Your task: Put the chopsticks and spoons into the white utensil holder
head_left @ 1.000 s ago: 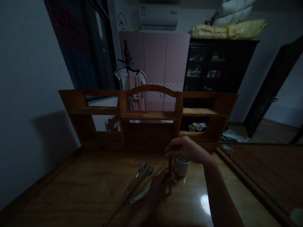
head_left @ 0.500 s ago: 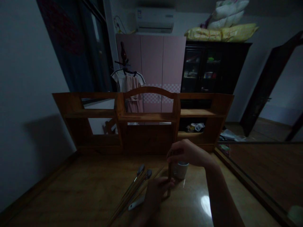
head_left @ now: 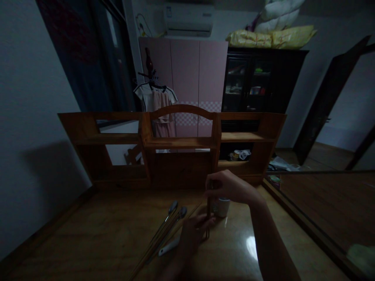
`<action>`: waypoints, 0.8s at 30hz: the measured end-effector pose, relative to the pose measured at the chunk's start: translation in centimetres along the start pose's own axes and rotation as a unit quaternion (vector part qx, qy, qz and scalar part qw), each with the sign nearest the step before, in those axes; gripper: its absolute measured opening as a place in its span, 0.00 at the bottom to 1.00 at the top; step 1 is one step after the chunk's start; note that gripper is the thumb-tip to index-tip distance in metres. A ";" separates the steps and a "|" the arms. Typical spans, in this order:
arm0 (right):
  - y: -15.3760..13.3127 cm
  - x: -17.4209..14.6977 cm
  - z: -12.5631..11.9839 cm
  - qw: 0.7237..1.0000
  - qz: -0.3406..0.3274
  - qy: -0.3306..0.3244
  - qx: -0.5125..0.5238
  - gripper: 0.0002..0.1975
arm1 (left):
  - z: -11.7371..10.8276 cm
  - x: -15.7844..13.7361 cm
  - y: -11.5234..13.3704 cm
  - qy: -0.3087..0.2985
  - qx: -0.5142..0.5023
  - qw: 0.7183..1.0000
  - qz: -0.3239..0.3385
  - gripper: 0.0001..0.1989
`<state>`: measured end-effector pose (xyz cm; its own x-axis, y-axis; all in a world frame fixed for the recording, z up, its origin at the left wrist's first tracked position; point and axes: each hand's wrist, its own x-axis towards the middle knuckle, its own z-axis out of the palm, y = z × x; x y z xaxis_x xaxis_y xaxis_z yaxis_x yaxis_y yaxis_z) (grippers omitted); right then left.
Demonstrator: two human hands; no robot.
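Note:
Some dark slim chopsticks (head_left: pixel 209 207) stand nearly upright between my hands, above the table. My right hand (head_left: pixel 227 186) is closed round their upper end from above. Lower down, my left hand (head_left: pixel 195 230) grips them, with the thin tips showing below its fingers. Just behind the chopsticks stands a light-coloured cup (head_left: pixel 223 208), partly covered by my right hand. Left of my left hand lie two metal spoons (head_left: pixel 173 207) and several long thin chopsticks (head_left: pixel 146 255) on the table. A white handle (head_left: pixel 169 247) sticks out from under my left hand; its other end is hidden.
The wooden table (head_left: pixel 96 234) has a wooden shelf unit (head_left: pixel 181 143) along its back edge. A raised rim (head_left: pixel 295 218) runs down the right side. Light glares off the tabletop near my right forearm. A wall stands at the left. The room is dim.
My hands keep hold of the upright chopsticks, and my left hand has shifted slightly up along them. The whole view has moved a little, so the things appear slightly higher and further left.

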<state>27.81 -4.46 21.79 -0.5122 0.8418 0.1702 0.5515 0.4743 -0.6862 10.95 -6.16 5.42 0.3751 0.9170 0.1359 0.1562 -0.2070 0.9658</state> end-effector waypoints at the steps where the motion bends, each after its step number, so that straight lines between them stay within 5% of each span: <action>1: 0.0 0.1 0.1 1.000 0.002 0.001 -0.004 0.11 | 0.0 0.0 0.0 -0.005 -0.002 1.000 -0.003 0.15; 13: -0.2 0.2 0.2 0.999 0.017 -0.007 -0.033 0.10 | 1.3 0.2 -1.9 -0.031 0.070 0.996 -0.045 0.10; 19: -0.5 0.1 0.3 0.999 0.019 0.000 -0.045 0.11 | 1.0 0.4 -1.8 0.090 0.103 0.989 0.048 0.12; 24: -0.5 0.2 0.3 0.999 0.024 0.002 -0.040 0.11 | 0.8 0.2 -2.3 0.102 0.059 0.993 0.027 0.09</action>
<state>27.23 -4.59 21.92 -0.4820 0.8647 0.1413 0.6266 0.4529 -0.6343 11.36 -5.78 3.00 0.1951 0.9507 0.2409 0.2517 -0.2860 0.9246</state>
